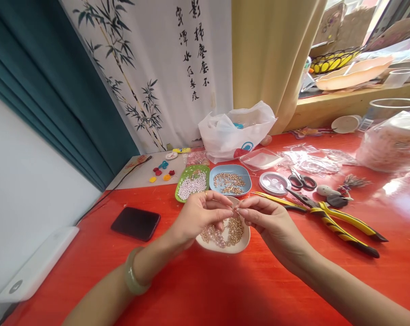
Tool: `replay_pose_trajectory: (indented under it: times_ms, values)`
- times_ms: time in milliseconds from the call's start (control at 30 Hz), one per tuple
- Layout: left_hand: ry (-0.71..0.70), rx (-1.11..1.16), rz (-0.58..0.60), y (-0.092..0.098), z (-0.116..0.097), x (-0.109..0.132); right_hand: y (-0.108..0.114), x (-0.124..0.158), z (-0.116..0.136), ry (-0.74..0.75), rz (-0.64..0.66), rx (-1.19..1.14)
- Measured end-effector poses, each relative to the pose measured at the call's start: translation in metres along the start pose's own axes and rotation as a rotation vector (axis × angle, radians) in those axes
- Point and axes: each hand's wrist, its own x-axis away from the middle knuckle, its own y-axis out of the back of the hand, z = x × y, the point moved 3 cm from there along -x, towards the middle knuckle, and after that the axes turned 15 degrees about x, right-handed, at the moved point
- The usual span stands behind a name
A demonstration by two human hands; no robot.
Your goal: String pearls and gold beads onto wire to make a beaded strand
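Note:
My left hand (202, 213) and my right hand (272, 221) meet fingertip to fingertip above a white dish (221, 250). Both pinch at something tiny between thumb and finger; it is too small to name. Gold beads (236, 232) and pinkish clear beads (214, 236) lie in the white dish, partly hidden by my left hand. Behind it, a green dish (178, 197) holds white pearl-like beads (192, 184). A blue dish (248, 184) beside that one contains small gold pieces (229, 181).
On the left lies a black phone (136, 223). Yellow-black pliers (340, 222), scissors (302, 181) and a round clear lid (274, 183) are to the right. A white plastic bag (221, 136) stands behind the dishes. Clear packaging (313, 158) and a large bagged tub (391, 142) sit farther right.

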Motion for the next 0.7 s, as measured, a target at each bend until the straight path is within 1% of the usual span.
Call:
replay_pose_trajectory:
  times_ms: [167,267,333,433,500,600,700]
  values:
    - [0.043,-0.034,0.003,0.0012,-0.0001,0.0006,0.0024,-0.0020,-0.0031,-0.020,-0.021,0.029]
    - [0.061,-0.072,0.002,0.0020,-0.0017,0.0014,0.0023,-0.0021,-0.0020,0.012,0.000,0.140]
    - [0.059,-0.105,-0.009,0.0025,-0.0037,0.0018,0.0012,-0.0015,0.0003,0.077,0.030,0.274]
    - [0.031,-0.167,-0.029,0.0029,-0.0067,0.0023,-0.0019,0.0003,0.0049,0.229,0.064,0.506]
    - [0.010,-0.208,-0.038,0.0027,-0.0080,0.0024,-0.0037,0.0015,0.0065,0.284,0.074,0.600]
    - [-0.007,-0.246,-0.046,0.0024,-0.0082,0.0026,-0.0054,0.0020,0.0058,0.274,0.101,0.640]
    - [0.001,-0.269,-0.024,0.0017,-0.0070,0.0025,-0.0062,0.0015,0.0033,0.214,0.138,0.606]
